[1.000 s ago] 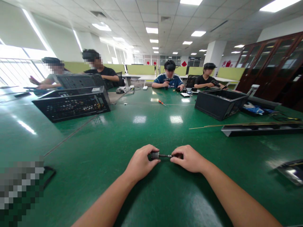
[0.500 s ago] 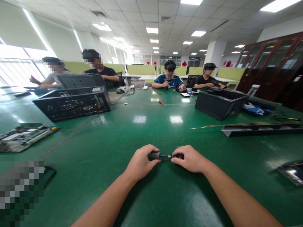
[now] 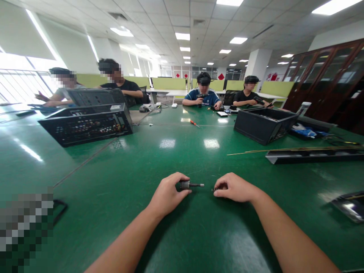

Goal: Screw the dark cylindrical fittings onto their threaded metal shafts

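My left hand [image 3: 168, 195] is closed around a dark metal cylinder with a thin shaft [image 3: 186, 185], its kind unclear. The shaft points right, and its lighter tip is bare. Just to the right, my right hand [image 3: 237, 188] pinches a small dark metal piece [image 3: 215, 189]. Fingers cover most of that piece, so its shape cannot be made out. A short gap separates it from the shaft tip. Both hands are low over the green table [image 3: 170, 235].
An open black computer case [image 3: 91, 127] lies at the left, another black case [image 3: 256, 125] at the right. Nearer on the right are a black metal channel [image 3: 313, 157] and thin rods. An orange screwdriver [image 3: 193, 123] lies farther back. Several people sit around the table.
My right hand has moved right with its small piece, away from the shaft it was touching. My left hand stays nearly in place. The circuit board at the far left no longer shows.
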Tool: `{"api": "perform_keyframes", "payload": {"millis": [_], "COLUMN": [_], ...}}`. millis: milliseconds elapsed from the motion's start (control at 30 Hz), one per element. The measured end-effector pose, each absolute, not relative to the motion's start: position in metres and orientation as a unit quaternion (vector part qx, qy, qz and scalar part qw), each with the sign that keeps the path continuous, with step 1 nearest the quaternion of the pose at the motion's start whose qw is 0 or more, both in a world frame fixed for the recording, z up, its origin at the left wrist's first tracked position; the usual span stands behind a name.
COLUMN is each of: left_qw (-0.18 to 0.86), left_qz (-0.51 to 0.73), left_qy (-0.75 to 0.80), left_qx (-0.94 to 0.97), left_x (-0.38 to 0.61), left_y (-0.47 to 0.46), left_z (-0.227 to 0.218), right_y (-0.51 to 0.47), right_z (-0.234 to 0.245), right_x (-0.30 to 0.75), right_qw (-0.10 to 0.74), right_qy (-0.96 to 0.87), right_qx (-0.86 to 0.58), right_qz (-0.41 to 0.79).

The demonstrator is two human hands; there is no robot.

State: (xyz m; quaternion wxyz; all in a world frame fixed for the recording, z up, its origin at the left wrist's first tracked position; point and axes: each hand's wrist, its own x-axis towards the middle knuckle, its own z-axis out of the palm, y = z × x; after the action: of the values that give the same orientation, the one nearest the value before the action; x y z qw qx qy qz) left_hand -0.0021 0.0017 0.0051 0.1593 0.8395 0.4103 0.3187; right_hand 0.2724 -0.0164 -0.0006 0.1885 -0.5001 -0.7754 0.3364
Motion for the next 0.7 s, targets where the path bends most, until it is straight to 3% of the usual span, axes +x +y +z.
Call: {"api": "perform_keyframes", "payload": {"millis": [233,700], "left_qw": [0.128,0.06], "left_qz": [0.312,0.263], "left_qy": [0.466,0.658], "left_qx": [0.818,0.703], "left_x": [-0.019,-0.208], "left_y": [0.011,-0.053], "left_z": [0.009,-0.007], "right_y": [-0.007,0.005], "right_z": [-0.006,-0.016], "right_x": [0.316,0.314], "right_qw": [0.166,0.209], "right_qy": [-0.691,-0.683], "right_qx": [-0.494,-0.433], "right_qz": [0.501,0.549]}}
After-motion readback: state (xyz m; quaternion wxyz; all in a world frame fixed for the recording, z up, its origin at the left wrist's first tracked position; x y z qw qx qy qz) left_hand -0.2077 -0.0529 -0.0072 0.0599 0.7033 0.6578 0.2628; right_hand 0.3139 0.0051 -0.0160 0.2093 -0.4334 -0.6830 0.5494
